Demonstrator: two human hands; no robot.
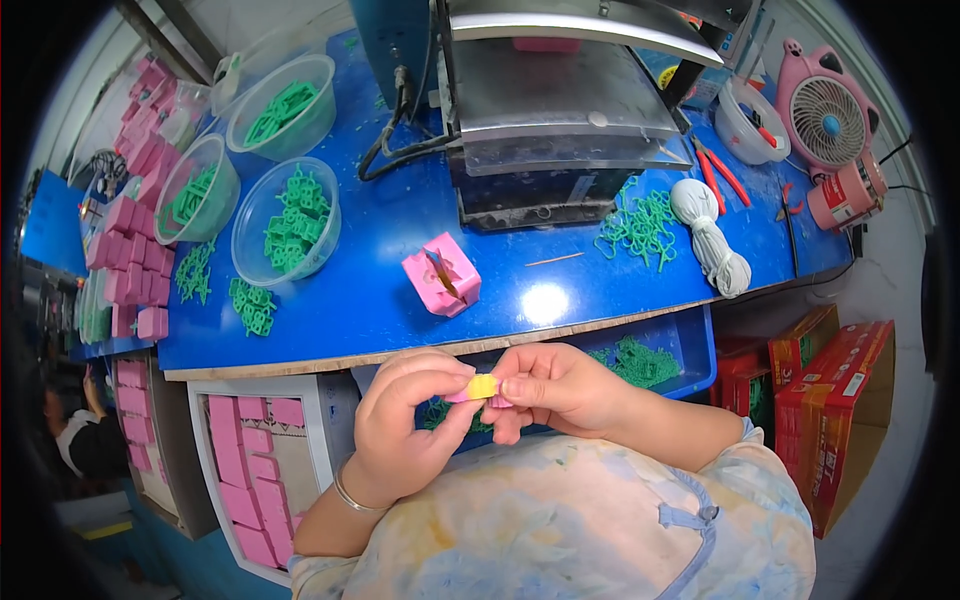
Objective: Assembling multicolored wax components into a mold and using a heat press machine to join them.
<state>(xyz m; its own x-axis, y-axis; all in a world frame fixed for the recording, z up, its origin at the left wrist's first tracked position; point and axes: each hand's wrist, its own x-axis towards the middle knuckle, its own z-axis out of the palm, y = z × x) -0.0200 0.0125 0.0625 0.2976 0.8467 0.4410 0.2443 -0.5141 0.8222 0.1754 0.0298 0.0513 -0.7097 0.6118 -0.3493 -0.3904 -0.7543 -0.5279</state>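
My left hand (pixel 408 410) and my right hand (pixel 548 386) meet in front of me, just below the table's front edge. Between their fingertips is a small yellow and pink piece (pixel 483 386), pinched from both sides. Its exact kind is too small to make out, and the fingers cover its ends. Beyond my hands, a pink block (pixel 441 274) with a dark slit in its top stands on the blue table (pixel 380 330); neither hand touches it.
A black and metal machine (pixel 560 110) stands at the back middle. Clear tubs (pixel 328 240) of green pieces are at left, beside stacked pink blocks (pixel 130 250). Red-handled pliers (pixel 722 172), a white cord bundle (pixel 710 240) and a pink fan (pixel 828 105) lie right. Below the edge is a blue tray (pixel 690 350).
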